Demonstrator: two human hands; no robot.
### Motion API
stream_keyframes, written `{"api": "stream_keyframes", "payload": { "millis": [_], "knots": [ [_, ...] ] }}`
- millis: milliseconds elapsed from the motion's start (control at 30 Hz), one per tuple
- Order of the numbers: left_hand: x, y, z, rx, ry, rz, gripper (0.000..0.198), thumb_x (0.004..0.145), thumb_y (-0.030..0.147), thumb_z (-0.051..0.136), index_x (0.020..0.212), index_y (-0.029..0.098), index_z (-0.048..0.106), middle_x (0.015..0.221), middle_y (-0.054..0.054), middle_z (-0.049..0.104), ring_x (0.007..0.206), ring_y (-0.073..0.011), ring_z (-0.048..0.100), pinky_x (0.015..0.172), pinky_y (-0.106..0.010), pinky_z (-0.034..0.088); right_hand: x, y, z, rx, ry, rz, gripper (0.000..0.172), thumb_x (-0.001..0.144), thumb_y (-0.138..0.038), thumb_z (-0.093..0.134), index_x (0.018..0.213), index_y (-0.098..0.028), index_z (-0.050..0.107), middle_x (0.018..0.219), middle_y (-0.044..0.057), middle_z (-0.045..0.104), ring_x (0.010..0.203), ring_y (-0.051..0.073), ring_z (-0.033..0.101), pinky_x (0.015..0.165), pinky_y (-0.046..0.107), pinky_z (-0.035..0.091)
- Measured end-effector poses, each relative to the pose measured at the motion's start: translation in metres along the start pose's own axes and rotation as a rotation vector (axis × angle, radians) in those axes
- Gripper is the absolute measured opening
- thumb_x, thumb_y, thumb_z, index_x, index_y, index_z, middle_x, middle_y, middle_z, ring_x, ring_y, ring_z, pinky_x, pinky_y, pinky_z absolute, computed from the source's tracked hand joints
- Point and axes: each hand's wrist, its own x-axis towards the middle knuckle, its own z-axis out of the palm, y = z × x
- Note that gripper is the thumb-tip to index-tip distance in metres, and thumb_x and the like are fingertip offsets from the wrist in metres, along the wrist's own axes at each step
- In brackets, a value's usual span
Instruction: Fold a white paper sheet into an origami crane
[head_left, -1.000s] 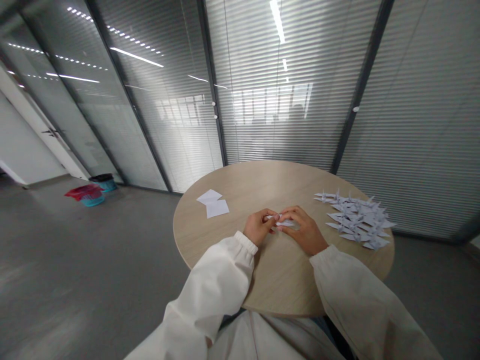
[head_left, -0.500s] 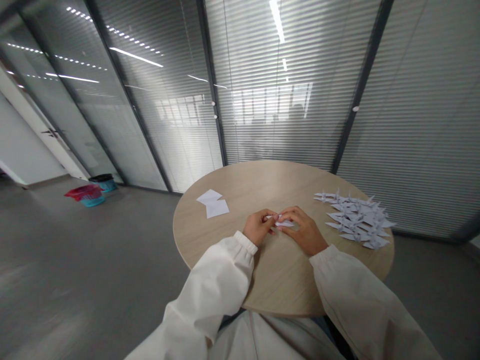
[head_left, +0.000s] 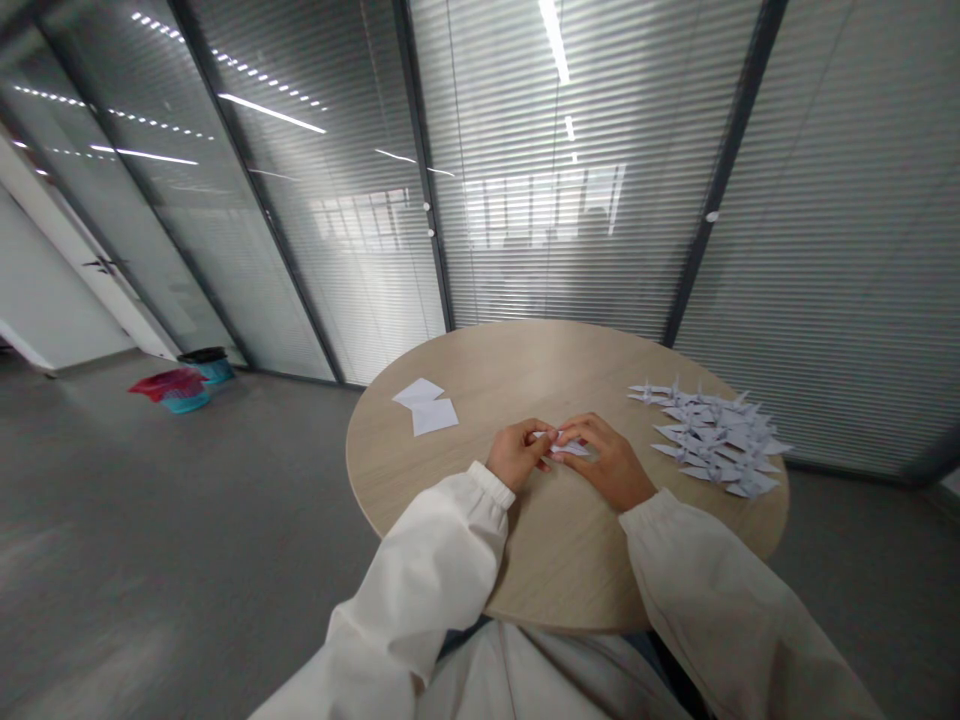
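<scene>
Between my two hands, low over the middle of the round wooden table (head_left: 555, 360), is a small folded white paper (head_left: 571, 448). My left hand (head_left: 517, 452) pinches its left end between thumb and fingers. My right hand (head_left: 609, 465) has its fingertips and thumb closed on the right part of the same paper. The fingers cover much of the paper, so its exact folds cannot be made out. Several folded white paper pieces with pointed ends (head_left: 716, 440) lie in a cluster to the right of my hands.
Flat white paper sheets (head_left: 435, 417) lie at the table's left side. Glass partitions with blinds (head_left: 555, 270) stand behind the table. On the floor at the far left are a blue bin with a red liner (head_left: 185, 403) and one with a black liner (head_left: 217, 372).
</scene>
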Motion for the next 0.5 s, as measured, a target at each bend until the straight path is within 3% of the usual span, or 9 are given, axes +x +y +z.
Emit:
{"api": "stream_keyframes", "payload": {
  "millis": [500],
  "knots": [
    [0.0007, -0.0029, 0.0000, 0.033, -0.013, 0.002, 0.033, 0.076, 0.042, 0.055, 0.086, 0.011, 0.063, 0.058, -0.002, 0.060, 0.046, -0.0085, 0.056, 0.045, -0.019, 0.048, 0.0022, -0.0073, -0.0014, 0.013, -0.017, -0.013, 0.014, 0.071, -0.019, 0.066, 0.083, -0.023, 0.060, 0.090, 0.004, 0.060, 0.088, 0.019, 0.057, 0.077, 0.035, 0.048]
  ]
}}
